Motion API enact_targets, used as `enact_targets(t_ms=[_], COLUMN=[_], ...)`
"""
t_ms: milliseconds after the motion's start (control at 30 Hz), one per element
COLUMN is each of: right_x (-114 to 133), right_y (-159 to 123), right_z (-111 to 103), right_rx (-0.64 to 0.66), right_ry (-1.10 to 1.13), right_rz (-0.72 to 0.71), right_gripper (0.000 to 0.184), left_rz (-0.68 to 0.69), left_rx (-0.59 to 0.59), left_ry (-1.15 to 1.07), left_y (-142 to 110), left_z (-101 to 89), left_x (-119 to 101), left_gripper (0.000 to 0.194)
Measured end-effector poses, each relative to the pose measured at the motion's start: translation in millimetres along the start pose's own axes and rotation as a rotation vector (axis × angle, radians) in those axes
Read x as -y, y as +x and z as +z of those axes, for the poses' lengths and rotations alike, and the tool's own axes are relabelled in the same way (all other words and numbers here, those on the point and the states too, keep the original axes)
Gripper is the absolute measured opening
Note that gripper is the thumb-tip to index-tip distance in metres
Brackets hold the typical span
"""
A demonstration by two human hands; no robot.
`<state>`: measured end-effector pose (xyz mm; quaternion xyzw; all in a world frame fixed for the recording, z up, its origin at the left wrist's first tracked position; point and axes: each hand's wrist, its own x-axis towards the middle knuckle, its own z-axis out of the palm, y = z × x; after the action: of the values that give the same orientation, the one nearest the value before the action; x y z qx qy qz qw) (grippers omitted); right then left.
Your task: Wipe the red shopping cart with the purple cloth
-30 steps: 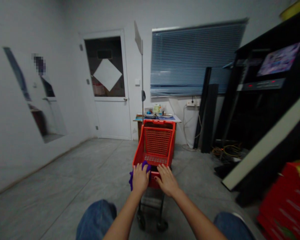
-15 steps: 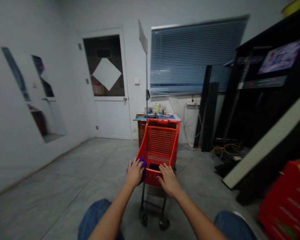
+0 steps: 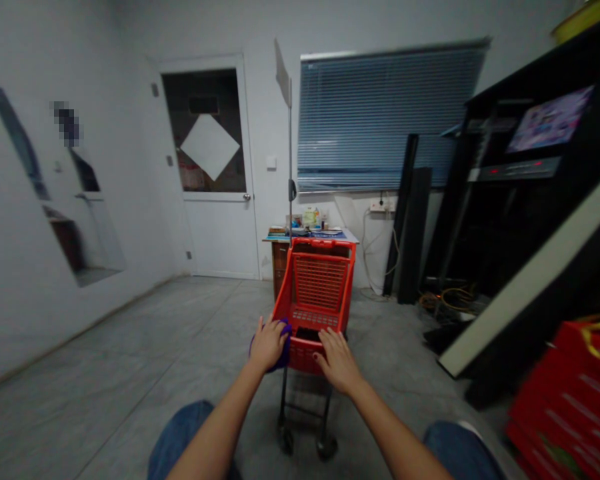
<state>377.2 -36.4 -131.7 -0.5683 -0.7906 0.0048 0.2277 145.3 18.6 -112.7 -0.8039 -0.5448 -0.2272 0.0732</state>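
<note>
Red cart (image 3: 323,283) just beyond the fingers, one hand at each near corner.
Left hand (image 3: 269,345) over a purple cloth (image 3: 283,355); fingers spread, but I can't tell from here whether they grip it. Right hand (image 3: 340,361): fingers straight and parted at the cart's near edge. Wheels (image 3: 327,446) below the fingers, surface (image 3: 351,236) well beyond them.

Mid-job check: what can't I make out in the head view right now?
All in the head view:
Purple item: partly hidden by the left grip; full shape unclear.
Red cart: part of its near rim covered by the right grip.
Red packaging: cut off by the right edge.
Screen: picture blurred.
Desk items: too small to identify.
</note>
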Motion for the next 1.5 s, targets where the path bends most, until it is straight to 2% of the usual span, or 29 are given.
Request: enact_targets(t_ms=[233, 300, 467, 533, 600, 667, 767, 833, 900, 1033, 1233, 1333, 1433, 1500], right_x=[-7, -14, -18, -14, -9, -7, -9, -14, -18, -16, 23, 40, 38, 27], right_y=[-1, -2, -2, -1, 0, 1, 0, -2, -4, -9, -13, -11, -1, 8], right_z=[4, 2, -3, -2, -1, 0, 0, -3, -6, -9, 7, 10, -1, -10], right_rx=[-0.044, -0.045, -0.021, -0.011, -0.008, -0.013, -0.025, -0.034, -0.042, -0.076, -0.093, -0.057, -0.035, -0.058], right_ry=[-0.019, -0.028, -0.027, -0.020, -0.011, -0.002, -0.010, -0.028, -0.045, -0.056, -0.063, -0.017, -0.003, -0.025], right_rz=[-0.026, -0.041, -0.038, -0.023, -0.010, -0.009, -0.022, -0.026, -0.019, 0.032, 0.096, 0.010, -0.041, 0.015], right_gripper=[0.058, 0.058, 0.056, 0.057, 0.058, 0.058, 0.057, 0.055, 0.054, 0.051, 0.059, 0.061, 0.063, 0.063], left_rz=[0.046, 0.068, 0.020, -0.020, -0.053, -0.059, -0.016, 0.023, 0.045, -0.015, -0.030, -0.053, -0.050, -0.035], left_rx=[-0.015, -0.007, -0.039, -0.052, -0.052, -0.047, -0.043, -0.047, -0.048, -0.035, 0.015, 0.070, 0.108, 0.108], left_ry=[-0.021, -0.038, -0.029, -0.019, -0.014, -0.015, -0.032, -0.049, -0.065, -0.071, -0.099, -0.121, -0.138, -0.151], left_y=[-4, -4, -5, -5, -4, -4, -4, -6, -8, -11, -8, -5, -5, -9], left_z=[11.3, 8.9, -0.1, -0.1, 3.1, 8.3, 15.2, 16.7, 15.5, 10.3, 7.7, 3.0, -4.5, -8.2], left_x=[-58, -57, -22, -17, -25, -42, -67, -74, -70, -42, 5, 28, 41, 37], left_gripper=[0.028, 0.029, 0.029, 0.029, 0.028, 0.029, 0.031, 0.031, 0.032, 0.035, 0.035, 0.034, 0.033, 0.031])
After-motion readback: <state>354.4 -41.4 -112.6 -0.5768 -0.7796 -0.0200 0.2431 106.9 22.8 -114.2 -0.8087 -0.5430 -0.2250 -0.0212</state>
